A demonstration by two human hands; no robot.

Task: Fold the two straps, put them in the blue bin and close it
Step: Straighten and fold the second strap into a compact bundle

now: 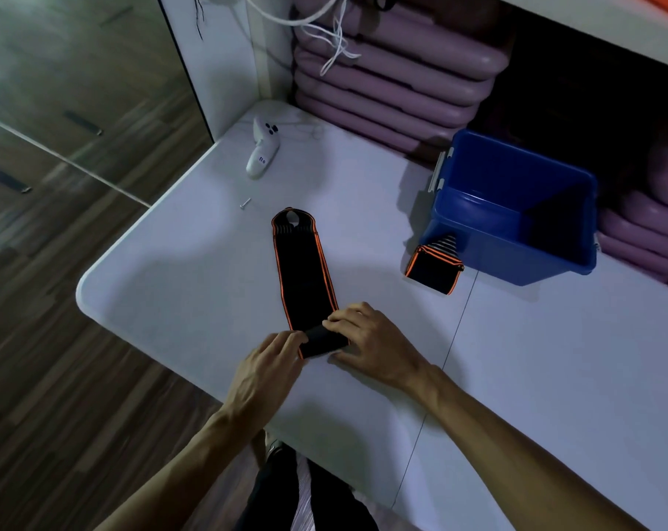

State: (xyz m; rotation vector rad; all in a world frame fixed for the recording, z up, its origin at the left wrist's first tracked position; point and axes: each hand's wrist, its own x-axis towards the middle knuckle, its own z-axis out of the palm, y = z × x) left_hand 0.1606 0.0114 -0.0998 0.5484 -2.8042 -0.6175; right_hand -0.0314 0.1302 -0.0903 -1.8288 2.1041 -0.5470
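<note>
A long black strap with orange edging (303,270) lies stretched out on the white table (194,285), its looped end pointing away from me. Its near end is turned over into a small fold. My left hand (265,371) pinches that fold from the left and my right hand (370,341) presses it from the right. A second black and orange strap (434,268), folded into a compact bundle, rests on the table against the front left corner of the blue bin (516,239). The bin stands open and looks empty; no lid is visible.
A white handheld controller (262,151) and a small screw (245,203) lie at the table's far left. Stacked purple cushions (393,70) fill the shelf behind the bin, with white cords (336,44) hanging over them. Wooden floor (56,224) runs along the table's left edge.
</note>
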